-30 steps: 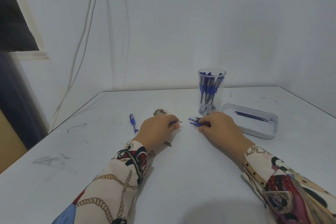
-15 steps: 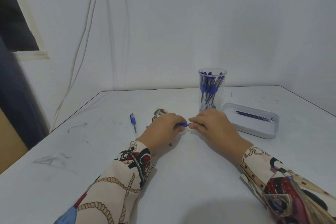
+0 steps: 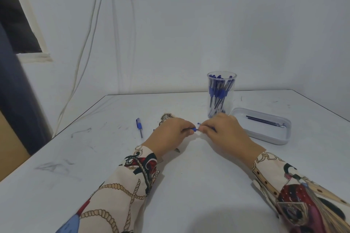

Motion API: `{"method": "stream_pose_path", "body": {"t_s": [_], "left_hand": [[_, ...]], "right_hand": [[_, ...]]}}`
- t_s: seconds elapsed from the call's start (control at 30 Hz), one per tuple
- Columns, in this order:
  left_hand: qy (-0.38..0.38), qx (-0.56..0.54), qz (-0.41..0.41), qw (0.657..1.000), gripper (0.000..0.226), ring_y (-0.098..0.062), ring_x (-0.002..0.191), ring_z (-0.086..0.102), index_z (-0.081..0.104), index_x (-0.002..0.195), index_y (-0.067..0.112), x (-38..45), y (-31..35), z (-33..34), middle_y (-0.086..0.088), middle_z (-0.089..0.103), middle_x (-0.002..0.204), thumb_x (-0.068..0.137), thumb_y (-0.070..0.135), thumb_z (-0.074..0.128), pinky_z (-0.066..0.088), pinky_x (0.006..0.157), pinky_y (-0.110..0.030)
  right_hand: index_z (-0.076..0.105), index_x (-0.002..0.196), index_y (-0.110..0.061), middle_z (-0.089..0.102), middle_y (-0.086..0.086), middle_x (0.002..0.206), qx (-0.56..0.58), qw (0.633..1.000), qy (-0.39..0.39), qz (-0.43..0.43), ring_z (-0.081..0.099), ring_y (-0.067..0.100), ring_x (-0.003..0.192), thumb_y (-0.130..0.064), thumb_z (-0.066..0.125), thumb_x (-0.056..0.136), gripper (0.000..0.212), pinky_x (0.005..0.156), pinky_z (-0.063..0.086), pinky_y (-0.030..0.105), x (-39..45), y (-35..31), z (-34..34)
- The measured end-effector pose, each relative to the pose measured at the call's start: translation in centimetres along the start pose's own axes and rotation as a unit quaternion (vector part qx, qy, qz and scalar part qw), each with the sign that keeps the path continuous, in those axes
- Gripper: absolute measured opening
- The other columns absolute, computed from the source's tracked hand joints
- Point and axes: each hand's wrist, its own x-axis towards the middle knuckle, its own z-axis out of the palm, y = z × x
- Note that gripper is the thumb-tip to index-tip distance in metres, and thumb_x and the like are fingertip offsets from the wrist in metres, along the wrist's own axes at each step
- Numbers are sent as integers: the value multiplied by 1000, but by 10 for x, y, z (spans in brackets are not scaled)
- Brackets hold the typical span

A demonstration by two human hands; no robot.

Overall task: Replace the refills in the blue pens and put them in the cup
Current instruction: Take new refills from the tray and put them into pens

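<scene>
We see a blue pen (image 3: 195, 129) held low over the white table, lying roughly level; only a short blue piece of it shows, so we cannot tell how far it is assembled. Behind it a clear cup (image 3: 221, 94) stands upright, packed with blue pens on end. Just right of the cup, thin dark refills (image 3: 265, 121) lie flat in a shallow white tray (image 3: 272, 138). Another blue pen (image 3: 139, 126) lies on the table well to the left.

The cup (image 3: 221, 94) looks like clear glossy plastic; the tray (image 3: 269, 136) near the desk's right edge, smooth white plastic. The desk (image 3: 189, 185) is matt and scuffed. Sleeves (image 3: 132, 185) are printed cloth.
</scene>
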Motion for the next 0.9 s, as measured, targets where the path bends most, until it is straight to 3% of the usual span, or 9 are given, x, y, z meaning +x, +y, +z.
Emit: {"method": "stream_pose_path", "body": {"t_s": [0.1, 0.37, 0.43, 0.53, 0.6, 0.77, 0.9], "left_hand": [[0, -1, 0, 1000, 27, -17, 90, 55, 64, 116, 14, 1, 1, 0, -7, 66, 101, 95, 22, 50, 34, 71, -22], [9, -7, -5, 1000, 26, -16, 87, 54, 64, 116, 16, 1, 0, 0, -3, 63, 93, 95, 22, 50, 36, 72, -24], [13, -7, -2, 1000, 26, -14, 83, 50, 65, 115, 16, 1, 0, -1, -3, 64, 94, 95, 22, 50, 34, 71, -23], [14, -4, 2, 1000, 26, -15, 84, 51, 64, 116, 15, 1, 0, -1, -4, 64, 94, 95, 22, 50, 34, 71, -23], [14, -8, 2, 1000, 26, -17, 87, 53, 64, 115, 15, 0, 1, -1, -3, 62, 91, 94, 21, 50, 35, 72, -24], [10, -12, -2, 1000, 27, -17, 91, 54, 63, 117, 16, -1, 3, -2, -4, 65, 99, 95, 22, 50, 37, 75, -24], [13, -35, -9, 999, 27, -13, 86, 51, 64, 116, 16, -2, 4, -3, -1, 64, 97, 94, 22, 50, 36, 74, -23]], "right_hand": [[66, 101, -30, 64, -14, 85, 66, 997, -12, 40, 49, 5, 86, -37, 63, 86, 16, 86, 39, 31, 1, 2, 2], [67, 99, -31, 67, -13, 85, 159, 980, -59, 101, 58, 4, 85, -36, 59, 89, 13, 87, 45, 30, 1, 0, 0], [66, 90, -33, 66, -14, 81, 166, 978, -66, 109, 57, 2, 82, -32, 56, 92, 11, 85, 45, 30, 2, 0, 0], [66, 92, -32, 67, -11, 84, 224, 963, -67, 136, 59, 5, 83, -33, 63, 87, 6, 77, 47, 26, 2, 0, 0], [67, 81, -33, 67, -13, 78, 226, 961, -67, 142, 59, 5, 77, -35, 57, 91, 14, 71, 44, 25, 3, 1, 1], [68, 82, -27, 66, -7, 79, 273, 947, -62, 159, 57, 4, 72, -16, 68, 84, 11, 63, 41, 15, 3, -3, -4], [69, 86, -26, 67, -6, 82, 302, 937, -49, 171, 59, 5, 74, -6, 74, 77, 22, 66, 44, 12, 3, -3, -6]]}}
